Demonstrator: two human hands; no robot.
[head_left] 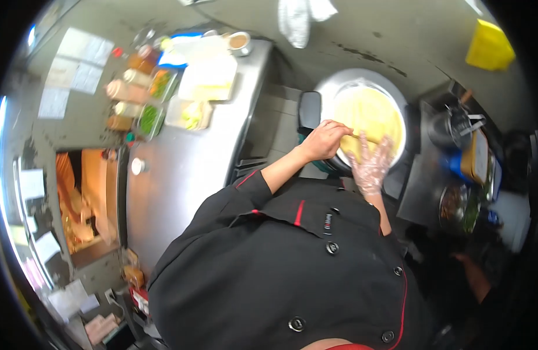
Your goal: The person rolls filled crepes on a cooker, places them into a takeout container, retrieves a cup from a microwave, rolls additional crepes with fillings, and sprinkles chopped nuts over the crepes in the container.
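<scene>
A large round metal bowl (330, 87) stands ahead of me, holding a smooth yellow mass (368, 112). At its near left edge is my left hand (327, 140), bare, with the fingertips pinched together; what they hold, if anything, is too small to make out. My right hand (371, 163) wears a clear plastic glove. Its fingers are spread and rest on the near part of the yellow mass.
On the left, a steel counter (181, 157) bears sauce bottles (126, 92), a tub of chopped greens (149, 119) and a white tray (208, 76). To the right are a pot (449, 128) and a bowl of food (454, 207). A person's arm (473, 277) shows at lower right.
</scene>
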